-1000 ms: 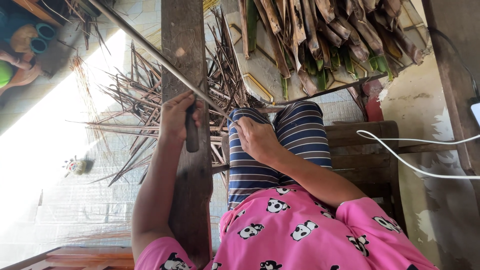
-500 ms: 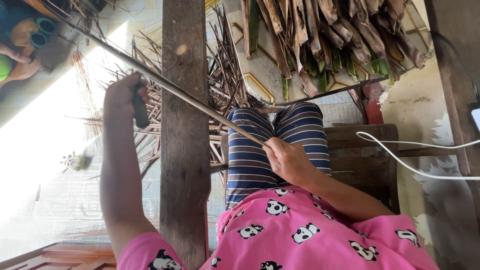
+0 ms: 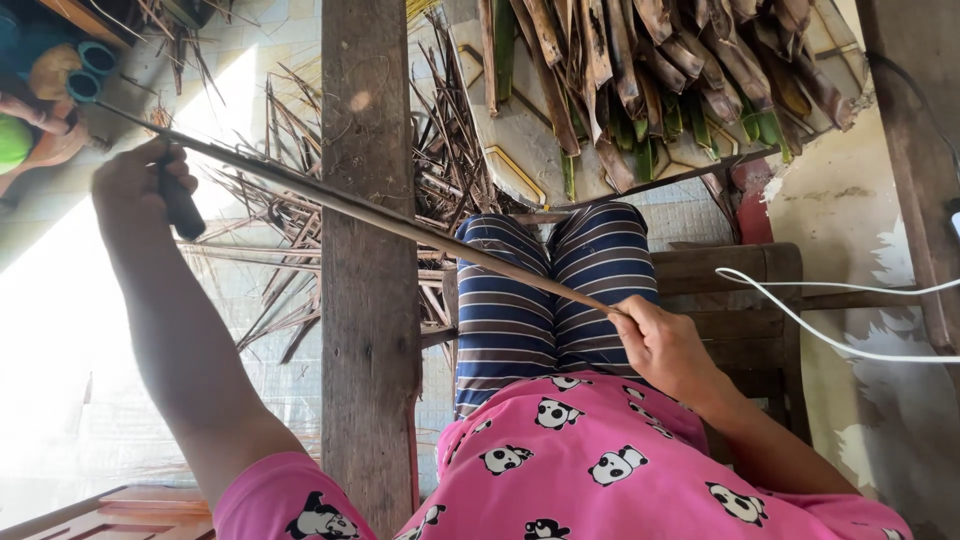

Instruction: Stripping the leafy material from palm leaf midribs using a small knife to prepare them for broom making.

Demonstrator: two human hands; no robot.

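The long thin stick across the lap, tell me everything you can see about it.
The stick is a long, slender, dark brown strip, like a dried leaf rib, nearly straight. It runs on a slant from upper left to lower right, crossing in front of the upright wooden post and above the striped trousers. The right hand pinches its lower end; the left hand, gripping a dark handle, meets it near the far end. Beyond that hand it tapers to a thin tip.
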